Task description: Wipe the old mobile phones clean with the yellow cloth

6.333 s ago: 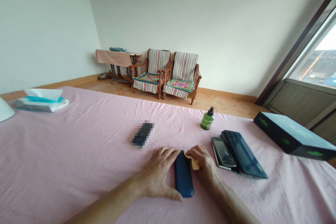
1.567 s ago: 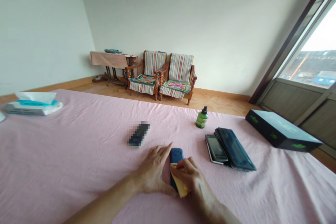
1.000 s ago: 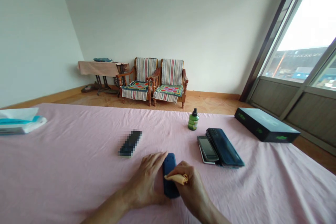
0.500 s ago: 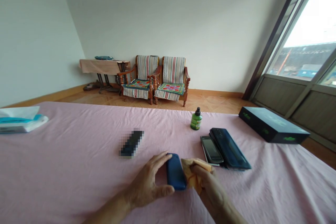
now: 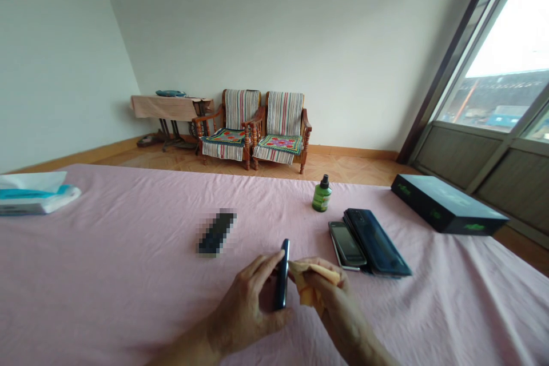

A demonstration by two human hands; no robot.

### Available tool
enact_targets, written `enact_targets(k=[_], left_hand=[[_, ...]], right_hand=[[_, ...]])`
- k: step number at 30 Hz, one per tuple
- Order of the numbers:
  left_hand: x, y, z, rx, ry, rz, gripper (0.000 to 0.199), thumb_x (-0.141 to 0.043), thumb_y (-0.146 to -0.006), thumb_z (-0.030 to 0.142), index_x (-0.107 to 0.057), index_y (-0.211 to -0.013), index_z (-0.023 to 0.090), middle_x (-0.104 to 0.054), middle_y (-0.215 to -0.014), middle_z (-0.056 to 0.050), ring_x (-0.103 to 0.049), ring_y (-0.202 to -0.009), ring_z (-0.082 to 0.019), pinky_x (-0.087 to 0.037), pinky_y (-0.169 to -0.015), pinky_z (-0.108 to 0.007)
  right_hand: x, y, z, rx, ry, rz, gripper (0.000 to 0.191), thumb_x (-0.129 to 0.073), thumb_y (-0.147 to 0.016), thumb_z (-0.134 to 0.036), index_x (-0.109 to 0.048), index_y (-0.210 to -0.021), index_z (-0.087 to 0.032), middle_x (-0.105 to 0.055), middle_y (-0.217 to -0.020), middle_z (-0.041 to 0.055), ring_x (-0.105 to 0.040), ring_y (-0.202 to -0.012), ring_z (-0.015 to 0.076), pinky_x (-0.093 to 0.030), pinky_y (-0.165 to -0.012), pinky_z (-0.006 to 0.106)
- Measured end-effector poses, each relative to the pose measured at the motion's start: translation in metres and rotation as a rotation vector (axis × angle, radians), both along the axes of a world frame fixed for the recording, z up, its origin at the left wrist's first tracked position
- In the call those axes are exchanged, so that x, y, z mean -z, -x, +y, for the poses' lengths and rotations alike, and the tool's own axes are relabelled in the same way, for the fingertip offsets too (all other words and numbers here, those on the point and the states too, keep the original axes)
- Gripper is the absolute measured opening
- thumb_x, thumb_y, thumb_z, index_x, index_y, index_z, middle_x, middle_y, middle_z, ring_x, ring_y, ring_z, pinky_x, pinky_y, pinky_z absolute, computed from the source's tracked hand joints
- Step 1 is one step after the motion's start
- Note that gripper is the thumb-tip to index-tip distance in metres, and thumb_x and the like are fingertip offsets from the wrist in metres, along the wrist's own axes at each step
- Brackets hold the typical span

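Observation:
A dark blue phone (image 5: 282, 275) stands on its long edge above the pink cloth, its narrow side towards me. The fingers and thumb of my left hand (image 5: 251, 300) grip it at its far and near ends. My right hand (image 5: 332, 297) pinches a yellow-orange cloth (image 5: 311, 291), whose tip touches or nearly touches the phone's right side. Right of my hands lie a grey phone (image 5: 347, 245) and a larger dark blue phone or case (image 5: 377, 243), side by side. A pixelated dark object (image 5: 217, 233) rests to the left.
The pink cloth (image 5: 128, 251) covers the surface. A green bottle (image 5: 321, 194) with a black cap stands towards the far edge. At the right is a black box (image 5: 448, 206), at the far left a tissue pack (image 5: 34, 197). Two wooden chairs (image 5: 281, 140) stand beyond.
The blue phone has turned from lying with its broad face up to standing on edge. My right hand and the yellow-orange cloth have shifted slightly left.

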State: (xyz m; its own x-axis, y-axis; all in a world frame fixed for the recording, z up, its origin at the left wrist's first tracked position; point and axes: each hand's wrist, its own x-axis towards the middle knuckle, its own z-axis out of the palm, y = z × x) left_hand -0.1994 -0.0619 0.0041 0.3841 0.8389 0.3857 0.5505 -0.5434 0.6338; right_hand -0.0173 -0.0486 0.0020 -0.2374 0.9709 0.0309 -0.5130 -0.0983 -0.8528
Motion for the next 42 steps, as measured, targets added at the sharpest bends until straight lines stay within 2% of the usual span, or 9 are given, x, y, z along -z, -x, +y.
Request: enact_targets(k=[4,7,10,13,16,19,27,34,42], left_hand=[[0.003,-0.003,-0.003,-0.046,0.002,-0.016,0.067,-0.065,-0.075,0.018,-0.041,-0.137,0.022,-0.057,-0.123,-0.008,-0.055,-0.113,-0.025,-0.045,-0.1,-0.035],[0.001,-0.003,-0.004,-0.036,0.025,-0.026,0.064,-0.064,-0.075,0.016,-0.043,-0.135,0.023,-0.059,-0.121,-0.008,-0.057,-0.109,-0.025,-0.046,-0.099,-0.035],[-0.003,-0.004,-0.006,-0.025,0.08,-0.068,0.062,-0.067,-0.075,0.019,-0.045,-0.133,0.023,-0.062,-0.114,-0.007,-0.06,-0.101,-0.024,-0.05,-0.091,-0.034],[-0.006,-0.005,-0.007,-0.018,0.113,-0.1,0.057,-0.071,-0.075,0.019,-0.049,-0.127,0.023,-0.064,-0.106,-0.005,-0.062,-0.094,-0.022,-0.052,-0.085,-0.031],[-0.006,-0.005,-0.008,-0.024,0.124,-0.109,0.05,-0.073,-0.074,0.019,-0.054,-0.12,0.022,-0.065,-0.101,-0.004,-0.062,-0.089,-0.021,-0.051,-0.081,-0.031],[-0.006,-0.005,-0.008,-0.033,0.135,-0.116,0.05,-0.075,-0.071,0.018,-0.055,-0.118,0.02,-0.065,-0.1,-0.004,-0.062,-0.088,-0.021,-0.051,-0.081,-0.031],[-0.004,-0.005,-0.007,-0.058,0.188,-0.169,0.051,-0.081,-0.064,0.013,-0.059,-0.109,0.021,-0.067,-0.096,-0.002,-0.063,-0.086,-0.02,-0.05,-0.08,-0.029],[0.0,-0.007,-0.006,-0.096,0.234,-0.194,0.035,-0.08,-0.067,0.025,-0.056,-0.092,0.019,-0.066,-0.081,0.0,-0.062,-0.072,-0.016,-0.049,-0.064,-0.023],[-0.005,-0.005,-0.003,-0.039,0.272,-0.216,0.025,-0.071,-0.072,0.017,-0.057,-0.093,0.017,-0.066,-0.081,0.0,-0.062,-0.072,-0.016,-0.047,-0.063,-0.021]], right_hand=[[-0.001,0.002,0.0,0.019,-0.015,-0.128,0.014,-0.072,-0.073,-0.029,-0.073,-0.077,-0.015,-0.056,-0.061,-0.0004,-0.046,-0.055,0.01,-0.034,-0.05,0.021],[-0.002,-0.003,0.006,0.156,-0.069,-0.312,0.022,-0.071,-0.073,-0.036,-0.072,-0.074,-0.014,-0.049,-0.055,-0.0024,-0.04,-0.049,0.0085,-0.03,-0.046,0.021],[-0.005,-0.008,0.018,0.303,-0.273,-0.522,0.024,-0.065,-0.077,-0.038,-0.074,-0.077,-0.015,-0.054,-0.063,0.001,-0.044,-0.052,0.0108,-0.034,-0.045,0.022],[-0.005,-0.008,0.034,0.341,-0.462,-0.67,0.019,-0.063,-0.079,-0.032,-0.075,-0.079,-0.017,-0.058,-0.07,0.0036,-0.05,-0.058,0.0135,-0.038,-0.047,0.023],[-0.005,-0.004,0.046,0.336,-0.539,-0.728,0.015,-0.063,-0.079,-0.024,-0.076,-0.083,-0.021,-0.061,-0.075,0.0042,-0.055,-0.066,0.0157,-0.043,-0.057,0.026],[-0.004,0.0,0.05,0.331,-0.611,-0.788,0.022,-0.061,-0.077,-0.014,-0.077,-0.088,-0.024,-0.062,-0.081,0.0044,-0.057,-0.075,0.0176,-0.044,-0.068,0.029],[0.003,0.0,0.016,0.24,-0.872,-0.955,0.03,-0.056,-0.081,-0.007,-0.072,-0.1,-0.025,-0.059,-0.086,0.0058,-0.056,-0.081,0.0191,-0.047,-0.068,0.03],[0.007,0.007,-0.012,0.199,-0.885,-0.841,0.031,-0.054,-0.081,-0.005,-0.067,-0.102,-0.023,-0.057,-0.086,0.0059,-0.057,-0.079,0.0187,-0.048,-0.065,0.028],[0.004,0.008,-0.021,0.041,-0.884,-0.743,0.019,-0.059,-0.077,-0.011,-0.069,-0.09,-0.021,-0.058,-0.086,0.006,-0.059,-0.081,0.0188,-0.047,-0.068,0.027]])
